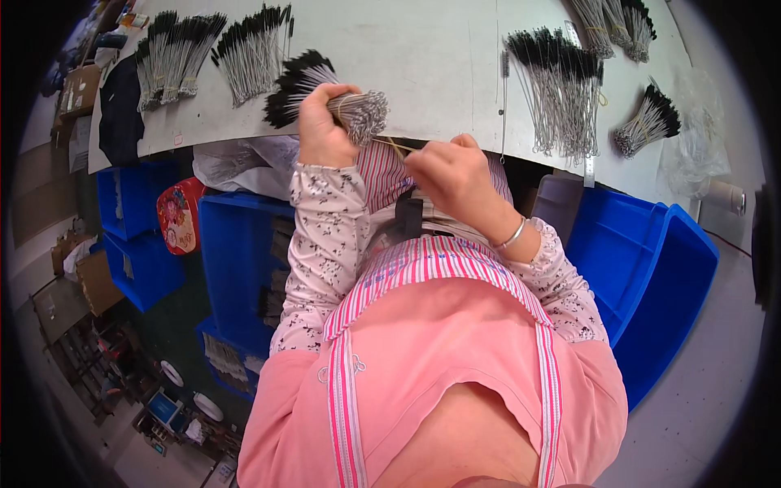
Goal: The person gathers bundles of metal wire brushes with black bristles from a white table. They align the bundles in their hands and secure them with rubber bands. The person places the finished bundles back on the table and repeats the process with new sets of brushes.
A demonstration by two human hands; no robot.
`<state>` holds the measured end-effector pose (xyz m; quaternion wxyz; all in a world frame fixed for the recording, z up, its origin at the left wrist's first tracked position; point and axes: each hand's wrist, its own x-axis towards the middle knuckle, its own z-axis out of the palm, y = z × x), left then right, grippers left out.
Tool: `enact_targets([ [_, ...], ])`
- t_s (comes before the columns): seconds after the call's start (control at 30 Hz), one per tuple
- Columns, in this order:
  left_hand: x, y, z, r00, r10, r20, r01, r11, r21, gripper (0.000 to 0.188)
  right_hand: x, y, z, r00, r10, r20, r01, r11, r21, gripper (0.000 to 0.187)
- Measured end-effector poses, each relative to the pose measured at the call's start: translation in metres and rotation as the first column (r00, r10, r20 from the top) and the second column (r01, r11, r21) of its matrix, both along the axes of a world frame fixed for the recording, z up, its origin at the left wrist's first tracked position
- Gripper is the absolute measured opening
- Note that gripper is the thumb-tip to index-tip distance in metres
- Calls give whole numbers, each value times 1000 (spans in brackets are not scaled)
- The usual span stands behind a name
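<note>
My left hand point(322, 134) is closed around a thick bundle of straw-cleaning brushes point(362, 114) above the table's near edge. Their looped wire ends face right toward me, and the black bristles fan out to the upper left. A thin yellowish rubber band point(394, 145) runs taut from beside the looped ends to my right hand point(455, 175), whose fingers are pinched on it. How far the band goes round the bundle is hidden. To the right lies a spread of loose brushes point(561, 93), with one single brush point(503, 102) apart from it.
On the white table point(407, 49) lie brush bundles at left point(175, 65), a smaller bundle point(648, 122) at right and others at the far right corner. Blue crates point(626, 252) flank me. A clear plastic bag point(700, 130) lies at the right edge; a red tin point(179, 215) sits left.
</note>
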<state>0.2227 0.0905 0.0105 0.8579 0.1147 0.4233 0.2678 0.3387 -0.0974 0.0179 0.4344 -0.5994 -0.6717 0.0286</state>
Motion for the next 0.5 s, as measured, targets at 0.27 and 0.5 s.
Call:
enact_targets([
  [0.27,16,-36,28,918,-154,367,80,975,209,27,10,15,4,415,-146,-898,-352,884,-306,15],
  [0.5,24,-47,32,914,-160,373,55,959,277,37,13,16,3,167,-233,-958,-5,971,-237,14],
])
